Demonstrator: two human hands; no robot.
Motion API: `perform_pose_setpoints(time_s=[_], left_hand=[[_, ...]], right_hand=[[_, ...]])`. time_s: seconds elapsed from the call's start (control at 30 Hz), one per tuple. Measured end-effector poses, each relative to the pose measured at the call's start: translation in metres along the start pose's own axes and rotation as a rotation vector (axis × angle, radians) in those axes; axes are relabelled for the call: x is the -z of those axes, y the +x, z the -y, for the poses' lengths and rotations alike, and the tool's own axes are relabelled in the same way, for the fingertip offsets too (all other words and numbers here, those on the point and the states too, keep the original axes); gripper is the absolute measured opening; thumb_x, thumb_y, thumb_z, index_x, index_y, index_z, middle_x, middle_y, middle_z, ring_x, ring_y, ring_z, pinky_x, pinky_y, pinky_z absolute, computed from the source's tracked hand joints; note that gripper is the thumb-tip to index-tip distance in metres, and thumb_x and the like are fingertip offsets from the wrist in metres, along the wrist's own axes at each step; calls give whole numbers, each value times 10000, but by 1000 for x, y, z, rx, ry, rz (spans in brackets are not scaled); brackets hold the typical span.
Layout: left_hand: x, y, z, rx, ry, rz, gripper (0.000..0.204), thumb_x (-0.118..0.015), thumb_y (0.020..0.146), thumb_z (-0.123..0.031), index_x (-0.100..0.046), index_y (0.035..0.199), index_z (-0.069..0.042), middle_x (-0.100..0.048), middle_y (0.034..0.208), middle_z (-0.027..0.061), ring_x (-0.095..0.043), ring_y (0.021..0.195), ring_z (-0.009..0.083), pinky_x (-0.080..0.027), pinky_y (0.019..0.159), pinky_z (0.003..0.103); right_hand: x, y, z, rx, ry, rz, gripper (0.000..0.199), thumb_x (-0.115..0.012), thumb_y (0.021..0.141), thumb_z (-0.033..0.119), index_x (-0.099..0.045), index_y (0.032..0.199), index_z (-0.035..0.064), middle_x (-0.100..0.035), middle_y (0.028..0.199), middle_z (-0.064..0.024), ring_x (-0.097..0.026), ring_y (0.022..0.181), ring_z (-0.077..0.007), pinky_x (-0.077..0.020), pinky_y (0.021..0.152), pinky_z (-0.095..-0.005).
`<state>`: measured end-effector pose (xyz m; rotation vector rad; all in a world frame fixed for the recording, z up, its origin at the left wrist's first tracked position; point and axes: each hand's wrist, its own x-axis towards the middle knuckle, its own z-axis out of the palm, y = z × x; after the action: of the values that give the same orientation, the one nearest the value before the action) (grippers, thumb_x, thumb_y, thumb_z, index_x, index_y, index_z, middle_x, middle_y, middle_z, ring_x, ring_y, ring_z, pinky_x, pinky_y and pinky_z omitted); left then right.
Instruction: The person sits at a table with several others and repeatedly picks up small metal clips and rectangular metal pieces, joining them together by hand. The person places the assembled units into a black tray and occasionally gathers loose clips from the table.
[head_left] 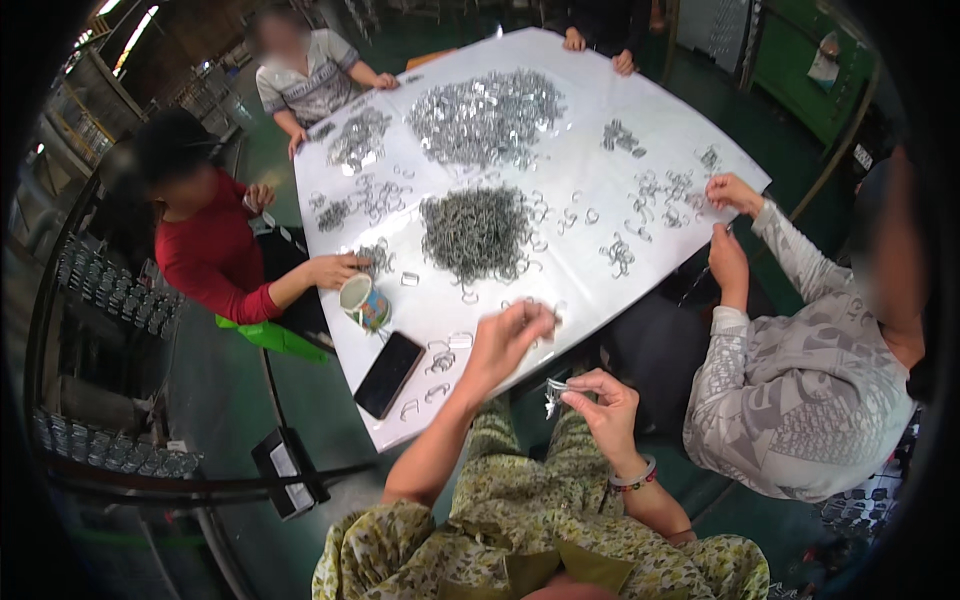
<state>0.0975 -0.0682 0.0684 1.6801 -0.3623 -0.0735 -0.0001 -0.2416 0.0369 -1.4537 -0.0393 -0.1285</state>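
My left hand [512, 342] hovers over the near edge of the white table, slightly blurred. Its fingers are curled together, and what they hold, if anything, cannot be made out. Lower and to the right, above my lap and off the table, my right hand [608, 408] pinches a shiny metal clip [554, 396] between thumb and fingers. A heap of grey wire hooks [475, 232] lies beyond my left hand. Several loose hooks [440, 360] are scattered to its left, beside a dark phone [390, 374].
The white table [580, 250] bears a large pile of shiny metal pieces [485, 115] at the far side. A cup [365, 303] stands near the left edge. Co-workers sit around: one in a red top [205, 235] at left, one in a patterned grey top [790, 390] at right, others farther off.
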Motion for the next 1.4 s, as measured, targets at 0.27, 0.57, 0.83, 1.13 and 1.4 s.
perform_pose_setpoints(time_s=[0.27,0.57,0.83,1.13,1.4], left_hand=[[-14,-76,-40,-424,346,-10,155,-695,827,-25,-623,963,-1,-595,1087,128,-553,1013,299,-449,866,387],[-26,-95,-14,-494,289,-199,163,-666,826,20,-584,967,31,-572,1080,172,-546,1012,339,-453,861,391],[-23,-104,11,-499,145,-286,148,-682,825,14,-585,936,3,-586,1068,159,-585,930,259,-496,747,328],[-3,-117,23,-553,55,-207,216,-721,750,48,-619,936,7,-655,985,118,-644,932,284,-539,745,366],[8,-134,43,-484,112,-182,222,-713,752,77,-626,953,36,-648,990,152,-636,918,283,-540,747,363]], right_hand=[[-10,-10,23,12,185,-142,182,-722,817,-60,-667,991,-58,-696,917,-89,-651,844,-117,-528,766,-239],[-23,-18,20,104,26,-107,147,-716,808,-78,-672,947,-55,-674,915,-77,-628,832,-120,-504,758,-247],[-34,-23,15,74,-6,-18,164,-692,792,-133,-696,928,-42,-682,902,-86,-612,828,-121,-475,718,-231],[-27,73,2,14,-180,143,172,-583,935,36,-689,1030,-62,-718,851,-124,-664,785,-150,-515,740,-274],[-197,210,-134,207,-652,667,245,-606,916,143,-687,1064,-35,-701,913,-199,-679,839,-313,-527,764,-367]])
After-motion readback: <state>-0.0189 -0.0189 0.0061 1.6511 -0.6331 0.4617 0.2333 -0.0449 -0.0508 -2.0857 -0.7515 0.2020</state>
